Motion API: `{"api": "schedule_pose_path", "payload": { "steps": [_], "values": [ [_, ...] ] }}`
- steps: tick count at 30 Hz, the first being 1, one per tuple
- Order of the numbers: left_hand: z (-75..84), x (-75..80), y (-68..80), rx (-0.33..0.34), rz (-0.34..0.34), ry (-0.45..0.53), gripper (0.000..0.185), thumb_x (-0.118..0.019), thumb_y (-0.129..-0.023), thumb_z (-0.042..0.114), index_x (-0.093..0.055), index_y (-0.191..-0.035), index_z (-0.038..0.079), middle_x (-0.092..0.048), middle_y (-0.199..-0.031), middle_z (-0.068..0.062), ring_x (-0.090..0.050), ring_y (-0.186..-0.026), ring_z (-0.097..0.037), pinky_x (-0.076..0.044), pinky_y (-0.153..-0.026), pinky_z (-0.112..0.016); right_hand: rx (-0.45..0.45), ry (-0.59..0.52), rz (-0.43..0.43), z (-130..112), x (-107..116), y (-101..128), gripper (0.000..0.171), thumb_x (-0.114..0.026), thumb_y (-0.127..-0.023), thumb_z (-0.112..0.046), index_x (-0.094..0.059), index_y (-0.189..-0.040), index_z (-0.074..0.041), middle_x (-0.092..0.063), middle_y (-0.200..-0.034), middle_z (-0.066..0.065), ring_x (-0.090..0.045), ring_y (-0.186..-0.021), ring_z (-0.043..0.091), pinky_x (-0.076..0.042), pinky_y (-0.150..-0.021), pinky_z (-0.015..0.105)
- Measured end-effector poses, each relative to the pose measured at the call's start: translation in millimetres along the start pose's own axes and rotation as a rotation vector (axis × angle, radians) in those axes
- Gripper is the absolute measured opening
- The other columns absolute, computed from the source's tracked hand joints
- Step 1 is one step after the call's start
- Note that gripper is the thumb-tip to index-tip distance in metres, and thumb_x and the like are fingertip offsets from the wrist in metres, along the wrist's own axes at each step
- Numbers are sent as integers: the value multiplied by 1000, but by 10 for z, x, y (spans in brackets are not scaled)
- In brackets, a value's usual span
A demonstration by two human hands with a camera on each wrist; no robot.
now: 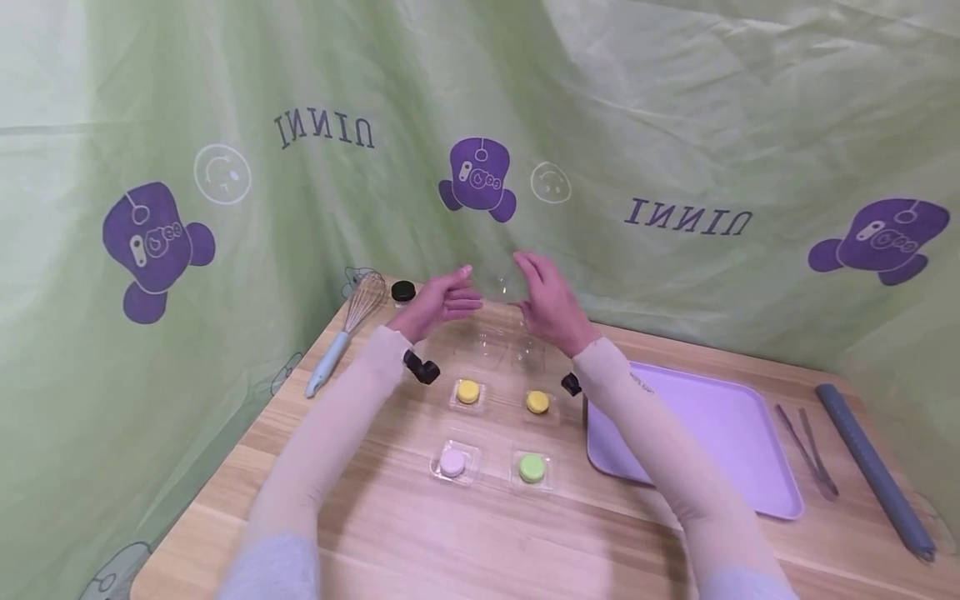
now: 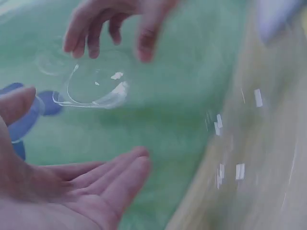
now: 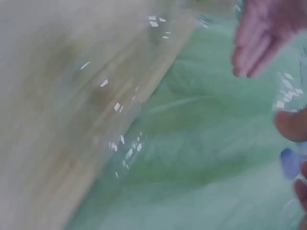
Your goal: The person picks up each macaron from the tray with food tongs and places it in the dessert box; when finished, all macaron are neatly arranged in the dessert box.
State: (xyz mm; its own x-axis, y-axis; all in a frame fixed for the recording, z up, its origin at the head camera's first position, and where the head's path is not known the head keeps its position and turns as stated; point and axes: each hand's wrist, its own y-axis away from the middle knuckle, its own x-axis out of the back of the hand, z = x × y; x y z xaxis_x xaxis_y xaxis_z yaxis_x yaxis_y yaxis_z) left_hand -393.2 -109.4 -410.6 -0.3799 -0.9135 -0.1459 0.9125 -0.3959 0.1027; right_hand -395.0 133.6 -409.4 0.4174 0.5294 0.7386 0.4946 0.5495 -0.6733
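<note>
Clear plastic lid is pinched by right-hand fingertips above the tabletop's far edge, left hand open beside it and not touching; slip judged likely, since the grip is shallow and the plastic slick.

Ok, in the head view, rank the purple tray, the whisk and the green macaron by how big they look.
Largest: the purple tray. Next: the whisk. Smallest: the green macaron. The whisk lies farther from the camera, yet the gaps are plain.
</note>
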Motion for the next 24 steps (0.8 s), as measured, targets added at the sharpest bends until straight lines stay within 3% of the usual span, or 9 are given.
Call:
{"api": "schedule_pose_path", "payload": {
  "steps": [3, 6, 10, 17, 24],
  "values": [
    [74, -33, 108, 56, -129, 97, 80, -48, -103, 52, -34, -151, -10, -46, -149, -35, -52, -137, -44, -43, -119, -49, 256, 177, 150, -102, 53, 67, 68, -69, -81, 5, -44, -144, 8, -56, -139, 25, -58, -125, 38, -51, -111, 45],
    [120, -74, 171, 87, -223, 127, 76, -53, -101, 52, -43, -145, -9, -51, -145, -34, -63, -127, -37, -50, -114, -46, 370, 285, 229, -168, 62, 122, 57, -59, -87, 3, -46, -143, 7, -58, -138, 22, -60, -123, 35, -55, -105, 43],
    [128, -108, 197, 102, -264, 133, 72, -60, -99, 47, -47, -142, -9, -61, -135, -30, -70, -116, -32, -52, -111, -45, 415, 326, 270, -205, 62, 169, 52, -52, -91, 3, -48, -142, 6, -58, -138, 21, -59, -125, 34, -55, -103, 41],
    [104, -104, 227, 122, -279, 173, 74, -54, -103, 41, -35, -147, -14, -73, -118, -20, -73, -109, -29, -56, -106, -43, 475, 367, 279, -240, 78, 217, 51, -48, -90, 3, -49, -141, 5, -58, -140, 19, -59, -127, 32, -54, -106, 39],
    [99, -127, 263, 103, -269, 197, 64, -57, -101, 33, -41, -145, -10, -67, -128, -27, -73, -109, -31, -55, -108, -45, 488, 345, 292, -249, 85, 240, 53, -50, -87, 4, -49, -140, 4, -57, -140, 19, -58, -128, 32, -52, -108, 39]
  ]
}}
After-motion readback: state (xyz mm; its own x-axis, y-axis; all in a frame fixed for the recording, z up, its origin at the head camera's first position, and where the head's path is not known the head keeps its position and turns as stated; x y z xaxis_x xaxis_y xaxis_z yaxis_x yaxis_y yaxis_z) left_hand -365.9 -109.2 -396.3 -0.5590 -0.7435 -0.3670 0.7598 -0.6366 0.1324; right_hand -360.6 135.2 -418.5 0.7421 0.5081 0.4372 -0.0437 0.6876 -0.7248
